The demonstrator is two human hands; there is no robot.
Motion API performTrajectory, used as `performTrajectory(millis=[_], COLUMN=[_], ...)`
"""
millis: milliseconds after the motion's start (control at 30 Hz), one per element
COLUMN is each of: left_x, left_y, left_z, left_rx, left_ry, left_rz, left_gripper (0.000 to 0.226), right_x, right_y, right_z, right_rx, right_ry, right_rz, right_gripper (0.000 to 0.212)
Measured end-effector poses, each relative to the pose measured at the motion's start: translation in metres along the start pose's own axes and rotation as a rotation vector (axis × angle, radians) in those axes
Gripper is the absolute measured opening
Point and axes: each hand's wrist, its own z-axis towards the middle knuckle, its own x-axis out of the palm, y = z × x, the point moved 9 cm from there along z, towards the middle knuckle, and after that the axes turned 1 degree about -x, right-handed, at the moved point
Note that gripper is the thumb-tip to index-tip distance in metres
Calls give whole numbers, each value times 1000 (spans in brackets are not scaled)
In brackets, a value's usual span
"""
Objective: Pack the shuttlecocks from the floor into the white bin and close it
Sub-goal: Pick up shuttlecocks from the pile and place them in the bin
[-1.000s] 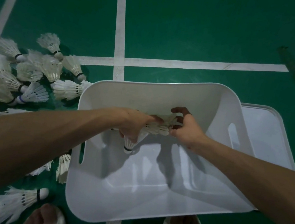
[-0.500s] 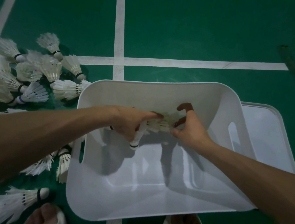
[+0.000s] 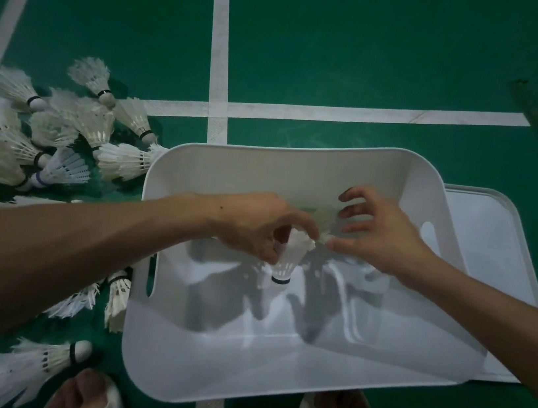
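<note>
— Which one is in hand?
— That shuttlecock [image 3: 289, 256], hanging narrow end down over the middle of the white bin [image 3: 303, 146], clear of its bottom. The left hand [image 3: 257, 226] has its grip curled round the top of the feather skirt.
— And the right hand [image 3: 381, 233]?
— Its grip is spread, fingers apart and nearly straight, with the thumb tip right at the feathers. I can't tell from here whether it touches them.
— How would you set it down?
— Low and gently, I'd say. Bring it down near a wall of the bin before letting go and lay it on its side, so the rest fit later. Squeezing the skirt could bend the feathers, so a light hold is safer.
— What does it look like?
— White feathers flaring wide, a bit ruffled at the rim, with a dark band at the narrow end. More feathers show just behind it, between the hands. It may be a second one, I can't say.
— Much left?
— Most of it, I reckon. The pile [image 3: 61, 147] lies on the floor [image 3: 352, 42] just left of the bin. The lid [image 3: 483, 241] rests on the floor against the bin's right side, not yet on.
</note>
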Motion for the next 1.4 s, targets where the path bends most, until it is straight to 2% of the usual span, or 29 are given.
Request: performTrajectory(millis=[67, 167, 333, 433, 500, 567, 633, 733, 867, 1033, 1200, 1400], left_x=[-5, -11, -18, -18, -11, 4, 18, 28, 23, 26, 28, 30], left_y=[-2, -3, -7, 3, 11, 15, 14, 10, 13, 15, 17, 18], left_z=[1, 5, 14, 19, 21, 22, 23, 25, 28, 30, 30, 29], left_rx=[9, 19, -12, -62, -114, -132, -97, -19, -32, -17, -13, -23], left_ry=[-54, -152, -266, -307, -243, -101, 20, 75, 79, 81, 71, 74], left_rz=[-35, -88, -163, -103, 1, 183, 399, 553, 585, 624, 647, 653], left_gripper=[59, 54, 50, 63, 73, 86, 97, 97, 84, 69, 63, 58], right_x=[10, 24, 27, 19, 6, -4, -8, -7, -6, -11, -14, -26], right_y=[7, 10, 7, 0, -11, -22, -27, -27, -25, -25, -23, -26], right_z=[-8, -17, -14, -11, -8, -6, -4, -2, 1, -3, -6, -10], right_rx=[-48, -74, -100, -66, 26, 106, 117, 87, 47, 81, 82, 73], right_ry=[130, 256, 198, 144, 54, -14, -47, -62, -100, -138, -171, -305], right_rz=[140, 189, 14, -102, -194, -241, -246, -238, -296, -316, -289, -79], right_gripper=[68, 73, 73, 75, 74, 70, 66, 62, 57, 66, 58, 50])
